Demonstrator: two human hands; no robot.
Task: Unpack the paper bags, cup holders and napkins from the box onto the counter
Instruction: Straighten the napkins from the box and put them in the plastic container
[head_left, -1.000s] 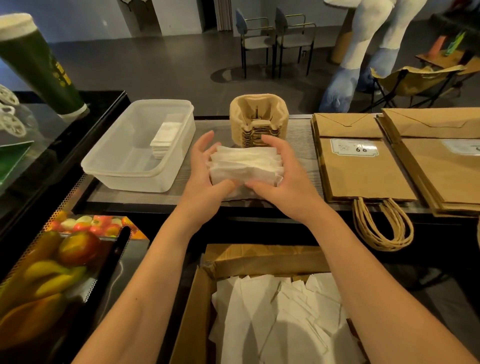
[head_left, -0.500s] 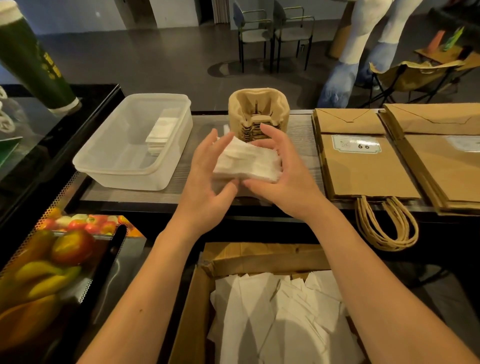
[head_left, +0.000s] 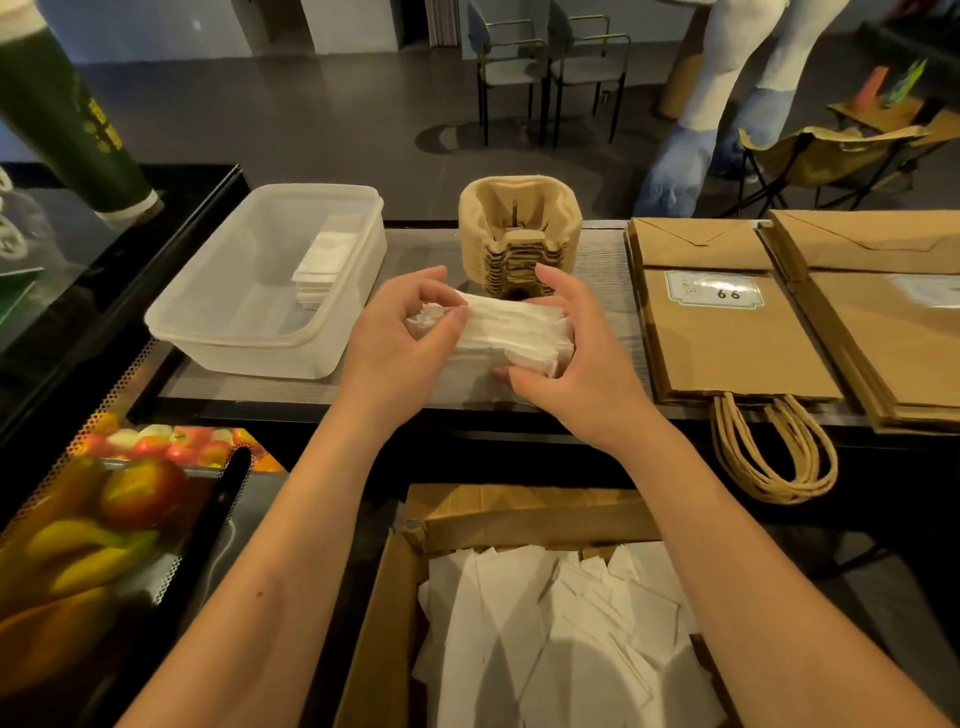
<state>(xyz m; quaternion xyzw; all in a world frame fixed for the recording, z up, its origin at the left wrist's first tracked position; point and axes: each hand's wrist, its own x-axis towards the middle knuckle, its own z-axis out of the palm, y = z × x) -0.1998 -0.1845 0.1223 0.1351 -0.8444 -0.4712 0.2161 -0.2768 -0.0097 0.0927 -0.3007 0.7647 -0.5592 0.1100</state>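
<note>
A white napkin stack (head_left: 506, 330) is held just above the counter (head_left: 415, 249). My left hand (head_left: 402, 338) pinches its left end, and my right hand (head_left: 576, 358) grips its right end with thumb beneath. Behind it stands a stack of brown pulp cup holders (head_left: 519, 228). Two piles of brown paper bags (head_left: 727, 327) lie flat on the counter at the right, handles hanging over the front edge. The open cardboard box (head_left: 519, 514) sits below, with several loose white napkins (head_left: 550, 639) inside.
A clear plastic tub (head_left: 260, 280) holding a small napkin pile (head_left: 324, 262) sits on the counter's left. A fruit-printed panel (head_left: 119, 509) is at lower left. Chairs (head_left: 545, 67) and a person's legs (head_left: 727, 114) are beyond the counter.
The napkin stack was lifted and tilted half a second ago; now it sits lower and level, my left hand has closed onto its left end, and my right hand has shifted along the right end.
</note>
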